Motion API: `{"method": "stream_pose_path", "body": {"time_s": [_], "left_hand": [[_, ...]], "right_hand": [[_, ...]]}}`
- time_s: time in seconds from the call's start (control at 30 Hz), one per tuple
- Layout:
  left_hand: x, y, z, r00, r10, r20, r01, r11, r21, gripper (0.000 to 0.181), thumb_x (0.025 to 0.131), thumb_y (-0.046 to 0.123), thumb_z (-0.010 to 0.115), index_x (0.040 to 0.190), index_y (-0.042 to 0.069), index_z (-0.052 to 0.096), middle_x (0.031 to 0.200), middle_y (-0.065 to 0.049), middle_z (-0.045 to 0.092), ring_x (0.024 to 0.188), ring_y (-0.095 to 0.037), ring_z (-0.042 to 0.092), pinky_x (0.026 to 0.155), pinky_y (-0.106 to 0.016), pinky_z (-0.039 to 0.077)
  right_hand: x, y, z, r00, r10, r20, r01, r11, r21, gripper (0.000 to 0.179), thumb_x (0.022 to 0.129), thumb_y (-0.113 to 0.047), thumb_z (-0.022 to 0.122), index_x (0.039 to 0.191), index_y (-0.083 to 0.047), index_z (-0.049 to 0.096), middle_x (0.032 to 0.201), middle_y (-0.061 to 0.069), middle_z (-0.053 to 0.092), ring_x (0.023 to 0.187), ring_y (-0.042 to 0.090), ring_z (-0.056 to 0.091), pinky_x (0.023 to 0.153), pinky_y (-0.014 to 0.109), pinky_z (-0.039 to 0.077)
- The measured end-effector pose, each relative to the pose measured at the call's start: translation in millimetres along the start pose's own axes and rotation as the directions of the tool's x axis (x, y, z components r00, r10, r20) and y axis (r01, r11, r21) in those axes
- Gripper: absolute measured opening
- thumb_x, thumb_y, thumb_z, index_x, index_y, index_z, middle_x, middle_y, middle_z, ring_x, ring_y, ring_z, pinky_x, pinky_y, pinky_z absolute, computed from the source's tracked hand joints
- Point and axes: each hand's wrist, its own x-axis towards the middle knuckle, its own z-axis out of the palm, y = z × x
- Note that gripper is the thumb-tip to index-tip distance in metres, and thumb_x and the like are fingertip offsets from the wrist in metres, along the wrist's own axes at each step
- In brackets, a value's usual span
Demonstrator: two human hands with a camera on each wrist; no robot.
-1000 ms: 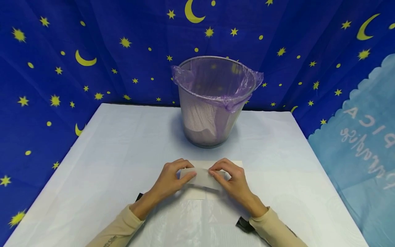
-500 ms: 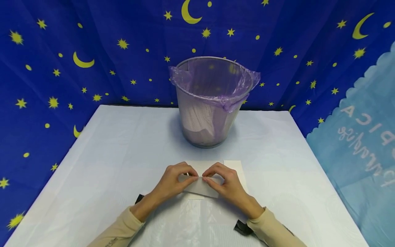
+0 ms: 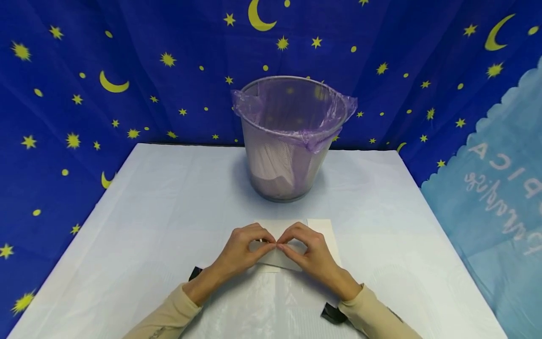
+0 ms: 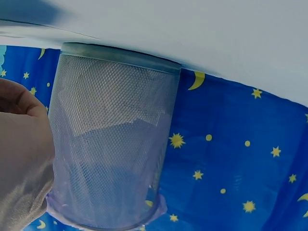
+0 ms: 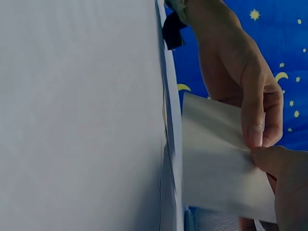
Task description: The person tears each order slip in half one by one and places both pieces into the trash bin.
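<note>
The left hand [image 3: 239, 246] and the right hand [image 3: 318, 249] each have a grip drawn closed, thumb to fingertips, their tips meeting at one edge of a pale sheet of paper [image 5: 214, 159], in front of the mesh wastebasket [image 3: 271, 162]. More pale sheets [image 3: 323, 230] lie flat on the worktop [image 3: 161, 202], also before the wastebasket, partly hidden by the hands. Purple bin liner [image 3: 313, 141] folds over the wastebasket's rim; behind it hangs a blue star-and-moon curtain [image 3: 148, 52], and light-blue lettered cloth [image 3: 474, 226] to its right.
</note>
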Motion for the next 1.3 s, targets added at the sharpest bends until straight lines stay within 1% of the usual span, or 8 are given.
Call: {"method": "stream_pose_path", "body": {"time_s": [0.2,0.3,0.57,0.7,0.97,1.13,1.23,1.3], "left_hand": [[3.6,1.7,-2.7,1.0,0.008,-0.012,-0.008,1.0,0.002,0.008,0.088,0.009,0.085,0.093,0.013,0.08,0.089,0.004,0.075,0.085,-0.011,0.071,0.076,-0.031,0.06],[6.4,2.4,-3.4,1.0,-0.007,-0.012,0.007,1.0,-0.01,0.01,0.088,0.007,0.085,0.093,0.013,0.08,0.089,0.004,0.075,0.085,-0.01,0.071,0.077,-0.031,0.06],[13.1,7.3,-2.1,0.996,-0.093,-0.015,0.092,0.994,-0.055,0.011,0.087,0.01,0.086,0.092,0.017,0.08,0.089,0.009,0.076,0.085,-0.007,0.069,0.08,-0.037,0.059],[16.7,9.5,-0.6,0.994,-0.108,-0.022,0.107,0.993,-0.059,0.01,0.087,0.012,0.087,0.092,0.018,0.08,0.089,0.009,0.076,0.085,-0.007,0.069,0.08,-0.041,0.057],[22.8,11.6,0.5,0.988,-0.154,-0.015,0.152,0.983,-0.104,0.008,0.089,0.014,0.086,0.093,0.018,0.081,0.092,0.009,0.077,0.091,-0.01,0.072,0.086,-0.04,0.058],[30.1,13.1,1.1,0.984,-0.181,-0.005,0.178,0.975,-0.136,0.004,0.092,0.016,0.083,0.096,0.017,0.081,0.092,0.009,0.077,0.088,-0.009,0.071,0.085,-0.036,0.057],[34.9,14.6,1.3,0.985,-0.175,-0.012,0.172,0.976,-0.133,0.003,0.093,0.015,0.083,0.096,0.016,0.082,0.091,0.009,0.077,0.085,-0.009,0.07,0.082,-0.034,0.056],[38.4,16.2,1.3,0.984,-0.175,-0.022,0.171,0.976,-0.134,0.004,0.093,0.015,0.083,0.096,0.016,0.081,0.093,0.008,0.077,0.086,-0.009,0.07,0.084,-0.036,0.057]], "right_hand": [[4.4,-0.4,-1.5,1.0,-0.014,-0.007,0.014,1.0,-0.004,0.025,0.085,0.005,0.083,0.102,-0.012,0.074,0.097,0.0,0.073,0.091,0.015,0.071,0.087,0.024,0.057],[5.8,-0.2,-3.0,1.0,-0.013,-0.011,0.013,1.0,-0.014,0.025,0.085,0.004,0.083,0.102,-0.012,0.074,0.098,0.0,0.073,0.092,0.015,0.071,0.088,0.025,0.057],[6.3,-1.0,-8.0,1.0,0.01,-0.025,-0.01,1.0,-0.023,0.024,0.086,0.004,0.083,0.101,-0.013,0.074,0.097,-0.001,0.073,0.093,0.015,0.071,0.088,0.024,0.056],[6.1,-1.4,-10.3,0.999,0.024,-0.038,-0.025,1.0,-0.016,0.025,0.086,0.004,0.083,0.101,-0.013,0.074,0.097,-0.001,0.073,0.093,0.015,0.071,0.088,0.025,0.056],[6.8,-2.5,-16.5,0.998,0.038,-0.051,-0.038,0.999,-0.002,0.025,0.086,0.005,0.082,0.101,-0.013,0.074,0.099,0.0,0.073,0.094,0.016,0.071,0.088,0.026,0.057],[13.5,-3.9,-23.8,0.995,0.073,-0.069,-0.075,0.997,-0.022,0.023,0.087,0.001,0.083,0.1,-0.015,0.075,0.1,-0.001,0.074,0.097,0.017,0.07,0.089,0.027,0.057],[17.6,-6.1,-28.4,0.991,0.114,-0.065,-0.116,0.993,-0.034,0.019,0.089,-0.003,0.084,0.1,-0.016,0.076,0.1,-0.003,0.074,0.098,0.015,0.07,0.09,0.027,0.056],[19.8,-7.4,-31.8,0.988,0.144,-0.059,-0.146,0.989,-0.036,0.018,0.09,-0.005,0.083,0.1,-0.017,0.076,0.1,-0.004,0.074,0.098,0.014,0.07,0.09,0.027,0.056]]}}
